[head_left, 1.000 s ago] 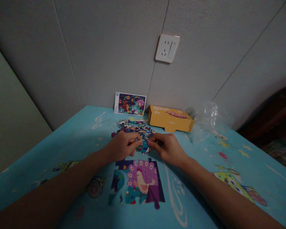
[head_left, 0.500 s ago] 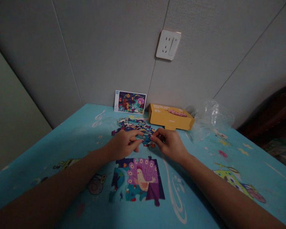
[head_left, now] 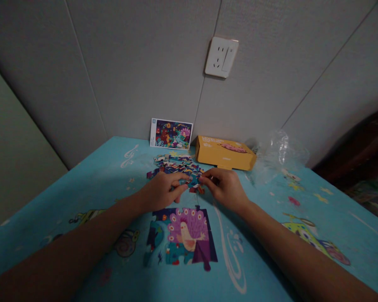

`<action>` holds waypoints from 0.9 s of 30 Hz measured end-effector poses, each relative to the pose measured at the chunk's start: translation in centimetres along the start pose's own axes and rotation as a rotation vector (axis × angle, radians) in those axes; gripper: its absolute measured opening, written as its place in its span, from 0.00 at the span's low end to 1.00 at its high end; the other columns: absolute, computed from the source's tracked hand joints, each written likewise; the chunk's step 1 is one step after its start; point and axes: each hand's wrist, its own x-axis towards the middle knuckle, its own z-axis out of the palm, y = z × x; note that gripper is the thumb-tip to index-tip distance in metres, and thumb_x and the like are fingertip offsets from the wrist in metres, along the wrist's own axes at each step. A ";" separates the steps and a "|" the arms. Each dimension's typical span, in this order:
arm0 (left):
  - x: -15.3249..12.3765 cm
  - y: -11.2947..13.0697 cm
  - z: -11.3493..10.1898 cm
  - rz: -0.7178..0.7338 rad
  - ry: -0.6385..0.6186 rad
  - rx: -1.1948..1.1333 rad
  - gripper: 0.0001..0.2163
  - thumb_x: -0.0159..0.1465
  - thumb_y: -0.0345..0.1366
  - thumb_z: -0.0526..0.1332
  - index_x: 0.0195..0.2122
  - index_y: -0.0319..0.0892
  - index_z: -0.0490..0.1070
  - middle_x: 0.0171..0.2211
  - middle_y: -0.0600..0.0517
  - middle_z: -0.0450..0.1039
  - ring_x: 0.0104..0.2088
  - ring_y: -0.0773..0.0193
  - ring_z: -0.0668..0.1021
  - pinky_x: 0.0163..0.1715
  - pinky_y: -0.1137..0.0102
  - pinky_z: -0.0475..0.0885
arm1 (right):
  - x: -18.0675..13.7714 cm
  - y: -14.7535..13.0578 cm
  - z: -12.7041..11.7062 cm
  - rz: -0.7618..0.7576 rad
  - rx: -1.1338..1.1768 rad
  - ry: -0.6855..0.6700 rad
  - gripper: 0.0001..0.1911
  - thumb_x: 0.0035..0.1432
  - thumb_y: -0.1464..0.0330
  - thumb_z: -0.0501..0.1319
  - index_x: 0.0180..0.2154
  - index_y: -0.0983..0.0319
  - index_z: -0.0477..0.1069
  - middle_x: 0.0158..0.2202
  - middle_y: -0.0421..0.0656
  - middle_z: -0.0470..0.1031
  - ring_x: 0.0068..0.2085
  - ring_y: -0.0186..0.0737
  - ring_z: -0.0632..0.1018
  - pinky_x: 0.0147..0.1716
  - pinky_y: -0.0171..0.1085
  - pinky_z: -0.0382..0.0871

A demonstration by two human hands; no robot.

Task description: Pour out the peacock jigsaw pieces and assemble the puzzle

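My left hand (head_left: 161, 192) and my right hand (head_left: 224, 187) meet over the blue table cover, fingers pinched together on small puzzle pieces (head_left: 193, 182) held between them. Just behind the hands lies a pile of loose puzzle pieces (head_left: 175, 164). In front of the hands lies a joined section of puzzle (head_left: 184, 237) showing a pink peacock. Which hand grips which piece is hard to make out in the dim light.
A picture card (head_left: 171, 134) leans on the wall at the back. A yellow box (head_left: 224, 154) lies beside it, with crumpled clear plastic (head_left: 275, 157) to its right. A wall socket (head_left: 221, 56) is above. The table (head_left: 82, 193) has a cartoon-printed blue cover.
Both hands have shifted slightly away from me, toward the loose pile, still pinching the pieces together. The joined peacock section has not moved.
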 end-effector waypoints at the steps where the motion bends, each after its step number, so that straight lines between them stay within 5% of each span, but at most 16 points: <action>1: 0.0 0.1 -0.1 -0.008 0.014 -0.040 0.13 0.66 0.37 0.55 0.46 0.37 0.72 0.18 0.56 0.74 0.18 0.71 0.74 0.24 0.75 0.68 | -0.1 -0.1 0.0 0.009 0.037 0.005 0.10 0.60 0.66 0.60 0.28 0.62 0.75 0.20 0.39 0.75 0.20 0.31 0.68 0.22 0.32 0.57; 7: 0.1 0.7 -0.3 -0.126 -0.032 -0.245 0.11 0.63 0.39 0.58 0.27 0.38 0.70 0.15 0.55 0.70 0.17 0.72 0.70 0.19 0.76 0.64 | -0.4 -0.6 0.1 -0.037 0.057 -0.077 0.10 0.59 0.67 0.60 0.27 0.62 0.75 0.23 0.40 0.76 0.21 0.31 0.69 0.22 0.32 0.58; 16: 0.1 0.6 -0.1 -0.149 -0.030 -0.172 0.10 0.63 0.36 0.56 0.37 0.37 0.76 0.14 0.56 0.71 0.16 0.71 0.72 0.19 0.77 0.64 | 0.4 0.8 0.0 0.089 -0.059 -0.054 0.09 0.57 0.64 0.62 0.29 0.61 0.77 0.22 0.40 0.76 0.21 0.32 0.67 0.22 0.33 0.54; 20: 0.2 0.6 -0.1 -0.146 -0.019 -0.193 0.11 0.63 0.38 0.57 0.33 0.37 0.75 0.14 0.55 0.72 0.15 0.73 0.71 0.18 0.78 0.63 | 0.4 0.5 0.0 0.160 0.167 -0.060 0.12 0.57 0.62 0.61 0.26 0.63 0.74 0.21 0.41 0.74 0.21 0.32 0.67 0.22 0.33 0.55; 23: 0.4 0.7 -0.3 -0.191 0.000 -0.314 0.18 0.65 0.44 0.55 0.24 0.38 0.71 0.12 0.55 0.69 0.11 0.74 0.67 0.15 0.79 0.60 | 0.1 -0.4 0.2 0.259 0.469 -0.223 0.19 0.55 0.57 0.62 0.21 0.64 0.68 0.16 0.37 0.66 0.19 0.28 0.61 0.19 0.32 0.51; 27: 0.6 1.3 -0.7 -0.304 -0.010 -0.517 0.23 0.62 0.54 0.55 0.21 0.39 0.66 0.10 0.55 0.67 0.06 0.75 0.60 0.07 0.78 0.52 | -0.9 -2.4 0.5 0.253 0.541 -0.650 0.19 0.53 0.57 0.65 0.20 0.65 0.68 0.16 0.36 0.65 0.18 0.27 0.60 0.18 0.31 0.51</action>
